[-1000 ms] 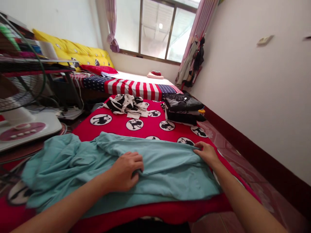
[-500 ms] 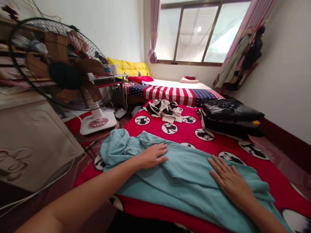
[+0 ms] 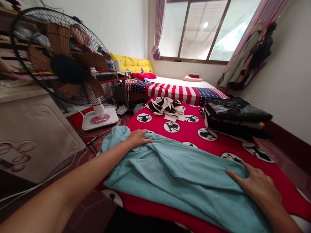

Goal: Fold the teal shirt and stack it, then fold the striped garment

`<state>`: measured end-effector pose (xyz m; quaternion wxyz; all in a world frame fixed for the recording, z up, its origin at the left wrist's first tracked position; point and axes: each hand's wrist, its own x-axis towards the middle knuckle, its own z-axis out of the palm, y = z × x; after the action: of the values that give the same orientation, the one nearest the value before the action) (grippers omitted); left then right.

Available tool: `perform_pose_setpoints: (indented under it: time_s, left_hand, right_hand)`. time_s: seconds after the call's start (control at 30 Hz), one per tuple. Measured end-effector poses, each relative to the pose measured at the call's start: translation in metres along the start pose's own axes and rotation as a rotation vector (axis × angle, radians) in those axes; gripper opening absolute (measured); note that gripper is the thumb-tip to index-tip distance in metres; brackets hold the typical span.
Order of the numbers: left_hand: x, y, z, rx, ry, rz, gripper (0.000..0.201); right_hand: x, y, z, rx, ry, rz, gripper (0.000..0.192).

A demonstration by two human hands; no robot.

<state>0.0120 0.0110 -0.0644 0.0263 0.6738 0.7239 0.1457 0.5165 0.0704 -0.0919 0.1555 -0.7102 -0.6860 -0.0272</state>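
Teal garment (image 3: 184, 174); red sheet (image 3: 213, 142), black-white cartoon circles; stars-and-stripes blanket (image 3: 177, 92); yellow cushion (image 3: 133, 63).
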Motion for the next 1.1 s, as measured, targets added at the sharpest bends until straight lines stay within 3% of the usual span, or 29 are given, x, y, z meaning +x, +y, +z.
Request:
perform_pose_setpoints:
  time_s: [0.2, 0.37, 0.53, 0.63, 0.73, 0.83, 0.9, 1.0, 1.1]
  left_hand:
    - [0.009, 0.008, -0.010, 0.026, 0.019, 0.147, 0.041]
    - [0.041, 0.014, -0.018, 0.092, 0.089, 0.226, 0.039]
    - [0.061, 0.021, -0.008, 0.133, 0.150, 0.204, 0.046]
    - [0.054, 0.030, -0.009, 0.144, 0.222, 0.219, 0.055]
    - [0.033, 0.044, -0.016, 0.137, 0.230, 0.313, 0.030]
    - [0.008, 0.054, -0.018, 0.106, 0.196, 0.400, 0.016]
    - [-0.003, 0.056, -0.014, 0.085, 0.185, 0.422, 0.017]
    - [-0.007, 0.055, -0.003, 0.076, 0.189, 0.408, 0.020]
    - [0.000, 0.056, 0.007, 0.085, 0.211, 0.388, 0.016]
  right_hand:
    - [-0.004, -0.014, -0.028, 0.001, -0.027, -0.035, 0.057]
    - [0.010, -0.018, -0.051, -0.056, 0.107, -0.020, 0.064]
    - [0.023, -0.012, -0.033, -0.106, 0.048, -0.085, 0.056]
    - [0.023, -0.020, -0.024, -0.197, 0.187, -0.212, 0.052]
    - [0.008, -0.052, -0.026, -0.044, 0.327, -0.419, 0.044]
    - [-0.021, -0.103, -0.030, 0.277, 0.186, -0.655, 0.032]
    - [-0.042, -0.138, -0.029, 0.340, 0.088, -0.753, 0.035]
    - [-0.064, -0.181, -0.021, 0.320, 0.036, -0.795, 0.047]
    - [-0.068, -0.205, -0.009, 0.316, 0.049, -0.805, 0.034]
